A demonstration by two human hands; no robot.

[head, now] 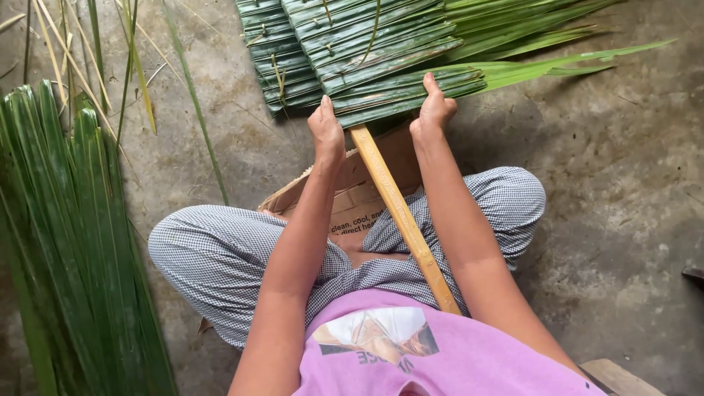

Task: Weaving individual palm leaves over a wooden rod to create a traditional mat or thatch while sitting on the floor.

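I sit cross-legged on a concrete floor. A long wooden stick (400, 213) runs from my lap up to a folded green palm leaf (411, 92) laid across it. My left hand (326, 130) pinches the near edge of that folded leaf just left of the stick. My right hand (434, 110) grips the same leaf just right of the stick, thumb on top. Beyond it lie rows of folded leaves stitched into a thatch panel (345, 44), with long leaf tips (543, 29) trailing to the right.
A thick bundle of loose long green palm leaves (70, 249) lies on the floor at my left, with thin leaf ribs (132, 66) scattered above it. A flattened cardboard piece (352, 198) lies under my legs. A wooden edge (620, 378) shows at bottom right.
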